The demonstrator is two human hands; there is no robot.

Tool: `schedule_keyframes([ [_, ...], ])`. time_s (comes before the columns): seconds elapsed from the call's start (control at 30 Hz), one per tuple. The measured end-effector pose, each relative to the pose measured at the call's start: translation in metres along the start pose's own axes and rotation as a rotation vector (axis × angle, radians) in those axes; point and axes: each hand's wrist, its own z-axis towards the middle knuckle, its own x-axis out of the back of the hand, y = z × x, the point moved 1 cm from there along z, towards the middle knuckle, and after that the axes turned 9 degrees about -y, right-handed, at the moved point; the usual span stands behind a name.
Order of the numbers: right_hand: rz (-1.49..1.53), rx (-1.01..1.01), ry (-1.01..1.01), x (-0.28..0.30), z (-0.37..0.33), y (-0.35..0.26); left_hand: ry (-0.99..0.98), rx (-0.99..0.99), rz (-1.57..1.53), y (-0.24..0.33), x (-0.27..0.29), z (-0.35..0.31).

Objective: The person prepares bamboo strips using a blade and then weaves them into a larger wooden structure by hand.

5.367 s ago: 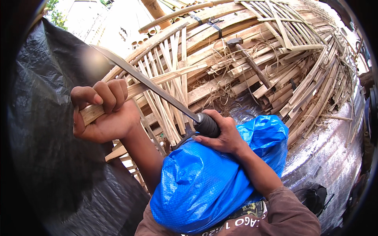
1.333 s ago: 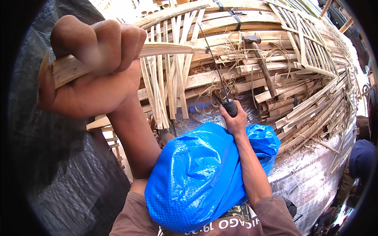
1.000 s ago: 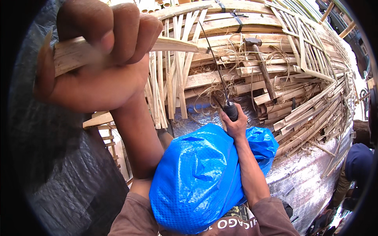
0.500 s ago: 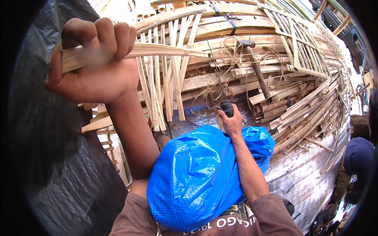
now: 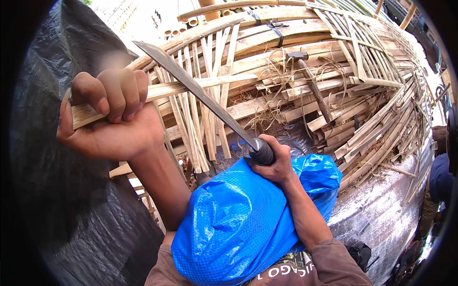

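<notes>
My left hand (image 5: 112, 112), raised on the left, is closed around a pale split bamboo strip (image 5: 160, 91). The strip points rightward out of the fist. My right hand (image 5: 277, 159) grips the black-wrapped handle of a long knife (image 5: 214, 109), near the middle of the view. Its straight dark blade slants up and leftward and crosses over the strip. Whether the edge touches the strip I cannot tell. A blue plastic sheet (image 5: 219, 214) bulges between my forearms.
Beyond my hands lies a big stack of split bamboo (image 5: 372, 133) with curled shavings. A hammer (image 5: 315, 90) rests on it. More upright strips (image 5: 195, 119) lean behind the knife. A black tarp (image 5: 52, 167) hangs left; silvery sheeting (image 5: 367, 224) and another person (image 5: 439, 181) are at right.
The knife has swung from pointing away from me to slanting leftward across the strip. My right hand has turned and come slightly nearer. My left hand has lowered with the strip.
</notes>
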Motion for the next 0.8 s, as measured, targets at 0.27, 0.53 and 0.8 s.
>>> schedule_keyframes([
  [0.27, 0.015, -0.117, 0.054, -0.005, 0.01, 0.014, 0.044, -0.038, 0.038, -0.001, -0.005, -0.002],
  [0.53, -0.066, 0.051, 0.035, -0.001, 0.019, -0.021, 0.054, -0.077, 0.055, -0.005, -0.012, -0.005],
  [0.8, 0.023, -0.149, 0.077, -0.001, 0.017, 0.008, 0.052, -0.093, 0.071, -0.007, -0.016, -0.003],
])
